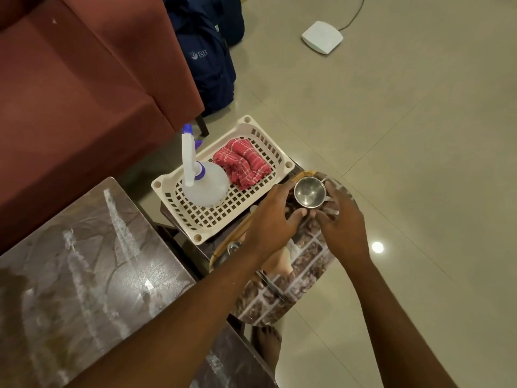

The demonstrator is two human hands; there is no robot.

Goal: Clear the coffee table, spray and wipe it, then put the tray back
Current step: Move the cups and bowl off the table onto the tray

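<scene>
A patterned oval tray lies on a small side stand, partly over its edge. At the tray's far end stands a steel cup. My left hand curls against the cup's left side, and my right hand curls round its right side by the handle. A spoon lies on the tray's left part under my left arm. The dark glossy coffee table fills the lower left, streaked with white marks. In a white plastic basket stand a clear spray bottle and a red checked cloth.
A maroon sofa stands at the upper left with a navy backpack beside it. A white box with a cable lies on the beige tiled floor. My bare foot shows below the tray.
</scene>
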